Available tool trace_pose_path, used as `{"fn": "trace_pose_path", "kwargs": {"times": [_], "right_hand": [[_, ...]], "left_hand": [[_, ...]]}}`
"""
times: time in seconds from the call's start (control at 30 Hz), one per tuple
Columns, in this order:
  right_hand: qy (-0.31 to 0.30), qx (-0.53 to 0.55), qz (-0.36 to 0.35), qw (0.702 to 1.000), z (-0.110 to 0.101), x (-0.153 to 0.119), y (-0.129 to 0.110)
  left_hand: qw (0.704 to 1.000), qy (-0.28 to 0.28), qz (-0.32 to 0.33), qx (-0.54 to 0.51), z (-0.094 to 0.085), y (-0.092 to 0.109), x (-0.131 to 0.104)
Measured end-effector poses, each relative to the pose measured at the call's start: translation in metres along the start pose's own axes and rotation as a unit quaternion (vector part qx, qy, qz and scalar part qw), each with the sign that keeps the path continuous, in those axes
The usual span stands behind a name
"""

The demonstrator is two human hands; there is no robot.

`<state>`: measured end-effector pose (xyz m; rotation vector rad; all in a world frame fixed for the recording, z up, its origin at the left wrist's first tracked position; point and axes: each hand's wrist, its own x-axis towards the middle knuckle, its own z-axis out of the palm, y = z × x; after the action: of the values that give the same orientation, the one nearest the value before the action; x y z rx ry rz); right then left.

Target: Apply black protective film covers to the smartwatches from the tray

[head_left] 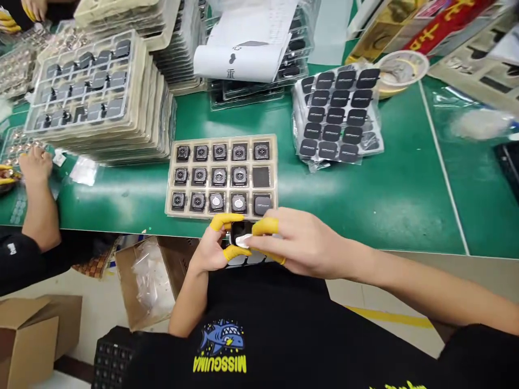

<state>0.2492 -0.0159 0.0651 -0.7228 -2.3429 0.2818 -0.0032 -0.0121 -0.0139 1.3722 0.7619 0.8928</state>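
Observation:
My left hand [214,246], with yellow finger cots on its fingers, grips a dark smartwatch body [240,229] by its edges. Pinched in my right hand [294,240], which also wears yellow cots, is a small white cloth [244,241] that rests against the watch's dark face. Just beyond both hands lies a beige tray [167,208] of watch bodies in rows. One of its pockets at the right, in the middle row, shows only a dark square bottom. Below my fingers, part of a sheet with pale squares [247,260] shows; my hands hide the rest.
Tall stacked trays [138,124] stand at the left back. Sheets of black square stickers [336,116] lie to the right, near a tape roll [401,70]. White paper [247,43] covers trays at the back. A co-worker's hand [36,162] is at far left.

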Motion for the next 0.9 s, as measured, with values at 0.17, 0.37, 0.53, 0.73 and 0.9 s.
{"fn": "trace_pose_path", "kwargs": {"times": [0.17,0.37,0.53,0.73,0.9], "right_hand": [[0.02,-0.073,-0.047,0.996,0.02,0.011,0.007],[0.02,-0.121,0.068,0.99,0.012,0.004,0.012],[0.031,-0.054,0.117,0.991,-0.01,-0.001,0.009],[-0.031,0.025,0.004,0.999,0.005,0.016,0.0],[0.01,-0.078,0.005,0.997,0.022,0.024,0.004]], "left_hand": [[1.0,-0.02,0.0,0.001,-0.001,0.0,-0.003],[0.999,0.027,-0.015,-0.042,-0.001,-0.01,-0.002],[0.997,0.046,-0.019,-0.056,-0.007,-0.008,0.0],[0.996,-0.014,-0.032,-0.08,-0.005,-0.003,0.001],[0.997,-0.01,-0.028,-0.07,0.0,-0.008,-0.002]]}}
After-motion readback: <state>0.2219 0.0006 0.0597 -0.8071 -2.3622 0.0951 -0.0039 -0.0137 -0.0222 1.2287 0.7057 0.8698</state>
